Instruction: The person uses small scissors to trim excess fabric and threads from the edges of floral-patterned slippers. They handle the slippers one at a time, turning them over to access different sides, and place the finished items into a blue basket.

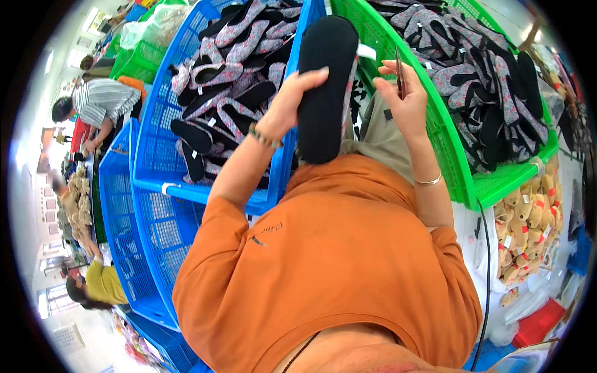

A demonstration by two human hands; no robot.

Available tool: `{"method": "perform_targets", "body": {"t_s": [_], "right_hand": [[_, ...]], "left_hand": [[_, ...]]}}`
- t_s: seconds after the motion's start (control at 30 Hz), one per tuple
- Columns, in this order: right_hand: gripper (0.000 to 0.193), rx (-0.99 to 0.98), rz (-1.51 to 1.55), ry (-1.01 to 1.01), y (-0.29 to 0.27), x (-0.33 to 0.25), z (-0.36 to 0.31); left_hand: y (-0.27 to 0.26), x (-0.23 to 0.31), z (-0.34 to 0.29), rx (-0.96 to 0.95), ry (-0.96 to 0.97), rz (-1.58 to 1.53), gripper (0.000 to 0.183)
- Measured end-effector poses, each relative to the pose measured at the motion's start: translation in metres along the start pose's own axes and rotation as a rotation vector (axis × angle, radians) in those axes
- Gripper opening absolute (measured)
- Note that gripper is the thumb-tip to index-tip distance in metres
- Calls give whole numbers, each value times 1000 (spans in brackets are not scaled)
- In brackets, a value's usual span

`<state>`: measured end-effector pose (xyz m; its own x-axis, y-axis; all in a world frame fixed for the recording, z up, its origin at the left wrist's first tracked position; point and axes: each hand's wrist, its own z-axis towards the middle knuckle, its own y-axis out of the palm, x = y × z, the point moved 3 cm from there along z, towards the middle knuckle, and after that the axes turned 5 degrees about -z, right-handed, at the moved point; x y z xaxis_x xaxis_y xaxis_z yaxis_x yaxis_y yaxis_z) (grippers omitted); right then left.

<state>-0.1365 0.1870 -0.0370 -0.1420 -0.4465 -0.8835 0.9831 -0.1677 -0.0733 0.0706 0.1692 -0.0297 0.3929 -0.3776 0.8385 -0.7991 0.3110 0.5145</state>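
My left hand [291,99] grips a slipper [328,87] by its edge, with the thumb pressed on the flat black sole. The sole faces me, and a narrow strip of patterned grey and pink fabric shows along its right side. Just to the right of it, apart from the slipper, my right hand [410,105] is closed around a slim dark metal tool that looks like thread snips [399,73], pointing upward. Part of the snips is hidden by the fingers.
A blue crate [211,191] of floral slippers [227,74] stands to the left, and a green crate [491,189] of similar slippers [491,93] to the right. Stacked blue crates [118,230] lie farther left. Bagged tan plush toys [528,217] sit at the right. Other people work at far left.
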Motion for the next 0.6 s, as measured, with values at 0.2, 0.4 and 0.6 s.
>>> {"method": "perform_targets", "body": {"t_s": [0.2, 0.4, 0.6], "right_hand": [[60, -318, -274, -459, 27, -30, -22], [32, 59, -406, -407, 14, -13, -13], [10, 181, -222, -155, 6, 9, -14]], "left_hand": [[-5, 9, 48, -13, -112, -158, 37], [20, 5, 20, -73, -155, -211, 36], [22, -6, -5, -123, 228, 136, 35]]}}
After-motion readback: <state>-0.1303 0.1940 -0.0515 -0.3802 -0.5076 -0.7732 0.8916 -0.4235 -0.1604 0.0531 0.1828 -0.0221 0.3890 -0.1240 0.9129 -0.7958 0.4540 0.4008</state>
